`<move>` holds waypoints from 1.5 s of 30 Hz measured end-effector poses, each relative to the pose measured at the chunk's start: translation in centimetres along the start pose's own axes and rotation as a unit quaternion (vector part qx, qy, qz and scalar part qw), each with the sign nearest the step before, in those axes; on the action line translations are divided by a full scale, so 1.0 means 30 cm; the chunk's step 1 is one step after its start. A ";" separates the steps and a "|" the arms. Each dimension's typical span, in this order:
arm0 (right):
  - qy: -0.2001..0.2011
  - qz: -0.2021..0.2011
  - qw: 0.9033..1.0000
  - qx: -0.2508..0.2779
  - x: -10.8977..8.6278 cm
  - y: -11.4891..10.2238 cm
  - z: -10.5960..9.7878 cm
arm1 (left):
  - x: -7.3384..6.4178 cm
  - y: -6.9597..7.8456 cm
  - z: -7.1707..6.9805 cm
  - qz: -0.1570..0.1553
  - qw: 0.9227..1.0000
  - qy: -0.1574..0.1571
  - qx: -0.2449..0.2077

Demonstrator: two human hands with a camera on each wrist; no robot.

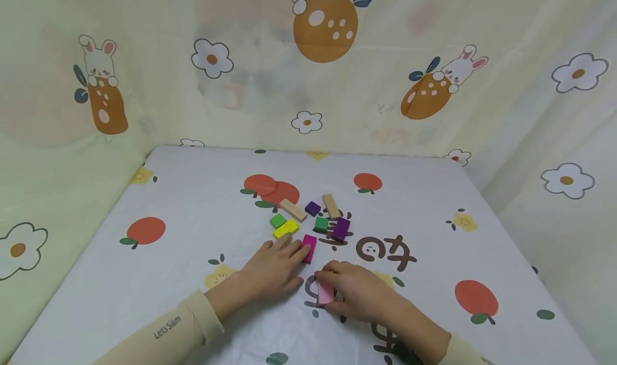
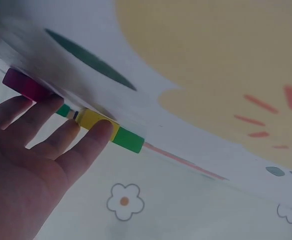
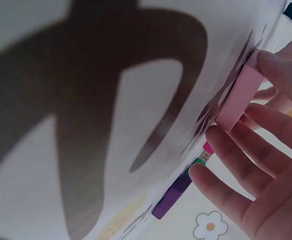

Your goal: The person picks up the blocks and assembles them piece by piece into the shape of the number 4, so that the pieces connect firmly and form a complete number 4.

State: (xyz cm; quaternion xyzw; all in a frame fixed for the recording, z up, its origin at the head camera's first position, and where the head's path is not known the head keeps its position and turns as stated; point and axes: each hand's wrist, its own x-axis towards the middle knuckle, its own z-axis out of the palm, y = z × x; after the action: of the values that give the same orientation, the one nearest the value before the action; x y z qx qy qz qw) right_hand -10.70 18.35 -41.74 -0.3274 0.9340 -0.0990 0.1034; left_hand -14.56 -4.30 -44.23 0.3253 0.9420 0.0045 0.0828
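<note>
My left hand (image 1: 275, 266) lies palm down on the cloth with its fingers spread. One fingertip touches the magenta block (image 1: 309, 248), and another reaches the edge of the yellow block (image 1: 286, 229), as the left wrist view shows. A bright green block (image 1: 278, 221) lies just behind the yellow one. Nearer the front, my right hand (image 1: 359, 290) pinches a pale pink block (image 1: 325, 292) by its two ends, thumb at one end and a finger at the other. That block (image 3: 239, 97) sits low against the cloth, its other fingers spread past it.
Behind the magenta block lie a dark green block (image 1: 321, 224), a purple block (image 1: 341, 229), a small dark purple block (image 1: 313, 209) and two plain wooden blocks, one left (image 1: 293, 210), one right (image 1: 331, 206). Printed cloth covers the table (image 1: 193, 188); patterned curtains (image 1: 260, 97) stand around it.
</note>
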 end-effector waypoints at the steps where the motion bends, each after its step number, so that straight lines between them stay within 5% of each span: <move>1: 0.000 -0.001 1.000 -0.002 0.000 -0.001 0.002 | 0.000 0.000 0.000 0.000 1.000 0.000 0.000; 34: 0.005 0.016 1.000 0.001 0.003 -0.009 -0.030 | -0.010 -0.006 0.000 0.006 1.000 0.014 -0.003; 40: 0.016 0.066 0.998 0.005 0.021 0.019 -0.056 | -0.034 0.007 -0.008 0.019 0.999 0.032 -0.006; 45: 0.047 0.109 0.993 -0.005 0.066 0.037 -0.069 | -0.067 0.054 -0.020 0.044 0.999 0.013 -0.009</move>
State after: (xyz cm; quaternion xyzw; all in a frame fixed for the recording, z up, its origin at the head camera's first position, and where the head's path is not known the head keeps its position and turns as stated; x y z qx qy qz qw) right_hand -13.40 18.20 -40.28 -0.2190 0.9684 -0.0980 0.0675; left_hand -12.10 -4.23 -43.22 0.3656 0.9277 0.0210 0.0733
